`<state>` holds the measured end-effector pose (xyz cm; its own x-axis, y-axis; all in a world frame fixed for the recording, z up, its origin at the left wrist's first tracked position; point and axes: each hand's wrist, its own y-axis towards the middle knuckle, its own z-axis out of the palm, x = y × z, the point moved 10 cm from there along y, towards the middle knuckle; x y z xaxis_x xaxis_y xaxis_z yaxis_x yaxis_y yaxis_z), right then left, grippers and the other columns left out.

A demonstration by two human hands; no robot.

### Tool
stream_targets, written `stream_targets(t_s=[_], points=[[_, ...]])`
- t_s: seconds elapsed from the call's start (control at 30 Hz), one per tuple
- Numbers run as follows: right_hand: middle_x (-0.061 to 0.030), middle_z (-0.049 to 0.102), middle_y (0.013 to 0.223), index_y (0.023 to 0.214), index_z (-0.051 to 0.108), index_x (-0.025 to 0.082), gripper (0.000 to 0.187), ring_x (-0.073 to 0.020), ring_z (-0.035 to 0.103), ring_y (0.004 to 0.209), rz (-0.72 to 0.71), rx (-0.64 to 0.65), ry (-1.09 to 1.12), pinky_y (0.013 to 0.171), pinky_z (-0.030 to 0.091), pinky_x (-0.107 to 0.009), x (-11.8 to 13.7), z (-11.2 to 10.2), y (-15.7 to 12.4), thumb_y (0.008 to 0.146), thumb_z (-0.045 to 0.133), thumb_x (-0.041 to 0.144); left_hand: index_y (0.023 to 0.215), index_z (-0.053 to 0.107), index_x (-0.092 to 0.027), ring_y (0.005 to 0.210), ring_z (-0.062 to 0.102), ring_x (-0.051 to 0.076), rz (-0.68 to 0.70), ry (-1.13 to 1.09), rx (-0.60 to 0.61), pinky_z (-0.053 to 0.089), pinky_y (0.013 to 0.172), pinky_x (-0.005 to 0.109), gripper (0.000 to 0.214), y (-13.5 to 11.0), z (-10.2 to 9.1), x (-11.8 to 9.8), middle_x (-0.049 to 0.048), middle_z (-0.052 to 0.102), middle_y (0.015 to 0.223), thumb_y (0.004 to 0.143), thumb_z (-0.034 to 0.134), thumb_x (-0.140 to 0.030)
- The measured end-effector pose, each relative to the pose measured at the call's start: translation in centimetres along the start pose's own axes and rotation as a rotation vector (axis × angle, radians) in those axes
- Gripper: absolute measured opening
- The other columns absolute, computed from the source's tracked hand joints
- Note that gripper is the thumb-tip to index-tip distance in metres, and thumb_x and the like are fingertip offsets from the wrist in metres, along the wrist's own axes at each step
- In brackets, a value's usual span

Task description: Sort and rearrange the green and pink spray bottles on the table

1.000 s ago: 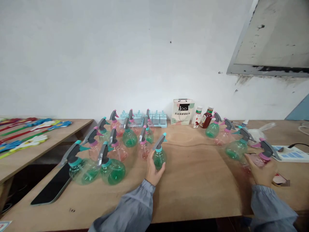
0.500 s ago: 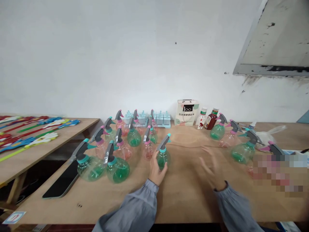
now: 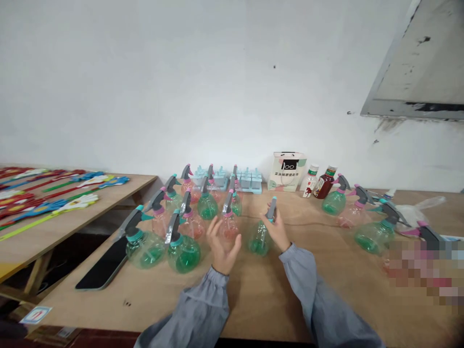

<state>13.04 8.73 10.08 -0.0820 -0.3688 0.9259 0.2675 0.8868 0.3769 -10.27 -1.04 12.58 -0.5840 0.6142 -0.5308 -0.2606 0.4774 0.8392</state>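
Note:
A clear green spray bottle (image 3: 258,240) with a grey trigger head stands on the table in front of me, slightly tilted. My right hand (image 3: 277,229) has its fingers closed round that head. Just left of it, my left hand (image 3: 224,251) is open, fingers apart and holding nothing. Behind the left hand is a pink spray bottle (image 3: 229,223), partly covered by the fingers. Several more green and pink spray bottles stand to the left, among them a green spray bottle (image 3: 184,254) closest to the left hand.
A black phone (image 3: 102,266) lies at left. Along the wall are pale blue popsicle moulds (image 3: 251,180), a paper bag (image 3: 286,174) and two labelled bottles (image 3: 324,183). More spray bottles (image 3: 375,236) stand at right, near a blurred patch. Colourful hand-shaped items (image 3: 76,203) cover a neighbouring table.
My left hand has let go of the green spray bottle and moved slightly left. The right hand has come in from the right and taken hold of its trigger head.

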Motion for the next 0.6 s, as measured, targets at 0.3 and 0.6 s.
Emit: stream_targets(t_s=[0.3, 0.6], points=[[-0.0079, 0.075, 0.085, 0.098, 0.067, 0.022, 0.047, -0.0251, 0.071, 0.069, 0.443, 0.31, 0.459, 0.054, 0.052, -0.034, -3.0, 0.2, 0.2, 0.072, 0.057, 0.06, 0.143, 0.032, -0.016, 0.13, 0.049, 0.036, -0.189, 0.113, 0.281, 0.04, 0.106, 0.058, 0.082, 0.8, 5.5, 8.1, 0.0207, 0.051, 0.137, 0.075, 0.07, -0.041], [-0.0089, 0.074, 0.079, 0.091, 0.07, 0.02, 0.055, -0.0256, 0.07, 0.082, 0.299, 0.404, 0.4, 0.08, 0.053, -0.039, -1.6, 1.3, -0.4, 0.074, 0.054, 0.07, 0.146, 0.028, -0.019, 0.131, 0.049, 0.032, -0.155, 0.043, 0.368, 0.041, 0.108, 0.052, 0.085, -1.0, 6.3, 8.8, 0.0178, 0.05, 0.137, 0.075, 0.07, -0.036]])
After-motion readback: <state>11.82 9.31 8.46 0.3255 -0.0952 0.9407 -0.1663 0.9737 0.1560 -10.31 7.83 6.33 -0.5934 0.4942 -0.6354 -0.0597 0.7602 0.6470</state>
